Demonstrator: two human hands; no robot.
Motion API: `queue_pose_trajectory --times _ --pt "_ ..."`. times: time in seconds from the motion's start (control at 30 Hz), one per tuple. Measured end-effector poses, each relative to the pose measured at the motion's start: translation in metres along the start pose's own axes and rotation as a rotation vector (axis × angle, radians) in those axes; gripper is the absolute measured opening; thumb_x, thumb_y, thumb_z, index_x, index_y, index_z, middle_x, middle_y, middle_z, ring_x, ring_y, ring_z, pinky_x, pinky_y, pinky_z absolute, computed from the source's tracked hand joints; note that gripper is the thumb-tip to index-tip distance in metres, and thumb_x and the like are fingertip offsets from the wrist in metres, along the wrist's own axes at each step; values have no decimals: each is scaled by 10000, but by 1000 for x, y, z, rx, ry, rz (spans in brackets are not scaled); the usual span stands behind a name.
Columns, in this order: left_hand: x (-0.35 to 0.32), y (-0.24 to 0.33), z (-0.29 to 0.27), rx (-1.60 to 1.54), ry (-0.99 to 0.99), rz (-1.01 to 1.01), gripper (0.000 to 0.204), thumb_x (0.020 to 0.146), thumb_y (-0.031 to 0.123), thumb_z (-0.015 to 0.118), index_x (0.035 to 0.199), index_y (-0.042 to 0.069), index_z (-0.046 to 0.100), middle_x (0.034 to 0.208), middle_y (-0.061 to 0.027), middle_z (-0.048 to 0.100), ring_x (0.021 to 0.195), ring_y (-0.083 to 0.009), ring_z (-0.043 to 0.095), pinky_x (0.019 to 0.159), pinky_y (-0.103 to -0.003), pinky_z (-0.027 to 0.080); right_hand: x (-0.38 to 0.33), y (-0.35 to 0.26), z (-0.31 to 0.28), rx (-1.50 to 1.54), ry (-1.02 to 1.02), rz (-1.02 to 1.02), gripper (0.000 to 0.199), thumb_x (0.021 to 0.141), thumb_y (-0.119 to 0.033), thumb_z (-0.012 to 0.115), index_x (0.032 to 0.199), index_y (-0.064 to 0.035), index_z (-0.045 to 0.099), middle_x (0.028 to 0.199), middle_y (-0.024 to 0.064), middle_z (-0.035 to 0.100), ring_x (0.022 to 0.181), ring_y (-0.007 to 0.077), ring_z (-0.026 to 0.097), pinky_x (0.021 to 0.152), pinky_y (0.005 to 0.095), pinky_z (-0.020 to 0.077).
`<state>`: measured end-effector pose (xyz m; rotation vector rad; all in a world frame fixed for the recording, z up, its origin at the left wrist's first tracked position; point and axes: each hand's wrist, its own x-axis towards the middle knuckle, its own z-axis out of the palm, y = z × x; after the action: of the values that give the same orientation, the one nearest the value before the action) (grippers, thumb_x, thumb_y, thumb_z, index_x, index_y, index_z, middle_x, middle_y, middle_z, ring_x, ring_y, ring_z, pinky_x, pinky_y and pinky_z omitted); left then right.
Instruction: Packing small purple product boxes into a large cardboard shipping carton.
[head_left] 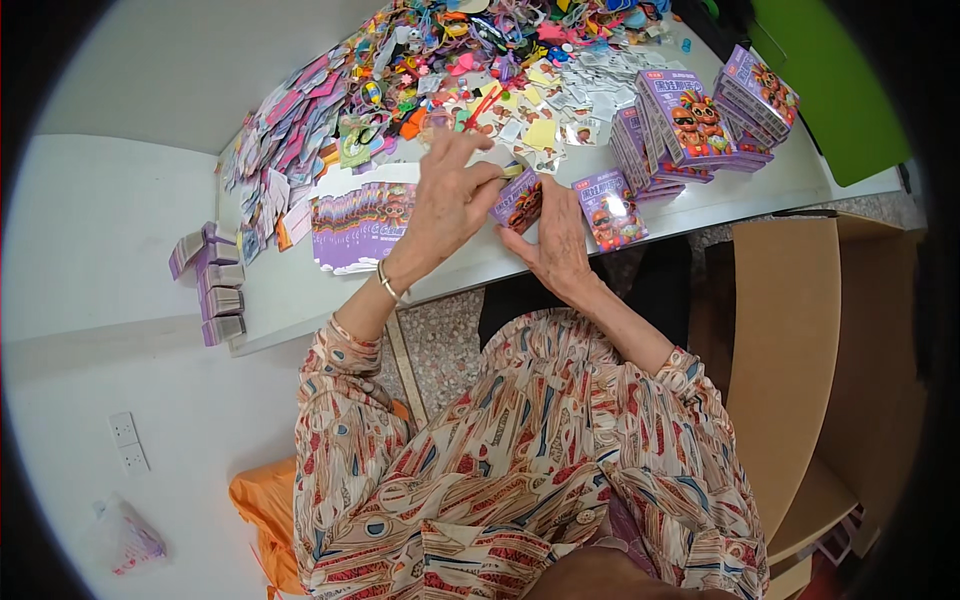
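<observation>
A small purple cardboard box (516,205) with cartoon figures stands tilted near the table's front edge, held in my right hand (560,245). My right fingers press along its right side, and the thumb lies beneath. At its upper left edge is my left hand (452,195), thumb and index finger drawn together; a small yellowish piece (512,172) shows beside these fingertips, but what they pinch is unclear. Just right of my right hand lies another purple box (610,210). Left of my left wrist, a fanned row of flat purple cartons (350,228) rests on the white table (290,305).
Colourful small trinkets (450,60) and packets are heaped across the back. Stacked purple boxes (690,120) stand at the right, before a green panel (830,90). More purple cartons (222,285) hang at the left edge. A large open cardboard box (785,350) is at my right.
</observation>
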<state>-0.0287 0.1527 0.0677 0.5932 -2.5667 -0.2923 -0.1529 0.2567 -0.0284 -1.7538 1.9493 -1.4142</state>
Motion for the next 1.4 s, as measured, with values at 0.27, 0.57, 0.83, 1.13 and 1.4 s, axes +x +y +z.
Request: queue_pose_trajectory --times 0.27,0.57,0.83,1.13,1.4 --pt "6 10 -6 -400 -260 -146 213 819 103 640 1020 36 663 1116 -136 611 1067 -335 555 911 -409 433 0 6 -1 -12 -4 -82 969 629 -142 815 1367 66 223 1157 252 454 1019 409 468 884 459 392" --pt "-53 6 4 -220 259 -249 290 821 44 681 1105 26 626 1105 -132 637 984 -260 630 845 -351 489 12 -4 -13 -94 -91 -53 1078 599 -190 856 1419 12 187 1073 205 516 971 380 530 827 449 441" --pt "-62 11 42 -785 280 -520 372 849 44 667 1218 51 615 1025 -105 651 854 -149 604 780 -265 492 11 -9 -16 -132 -163 -58 1020 619 -164 840 1418 -49 218 1081 197 516 870 361 591 684 422 499" --pt "-43 28 34 -438 212 -341 387 861 110 660 1241 67 597 1072 -169 637 976 -280 623 802 -342 508 20 -14 -24 -174 -244 -30 880 613 -146 824 1332 -72 321 1073 179 499 847 382 616 662 442 514" --pt "-48 16 39 -220 202 -80 368 856 94 657 1218 46 608 1247 -187 585 992 -302 625 824 -347 510 16 0 -17 -90 -97 -147 990 581 -169 832 1343 79 252 1034 231 516 854 369 583 718 421 488"
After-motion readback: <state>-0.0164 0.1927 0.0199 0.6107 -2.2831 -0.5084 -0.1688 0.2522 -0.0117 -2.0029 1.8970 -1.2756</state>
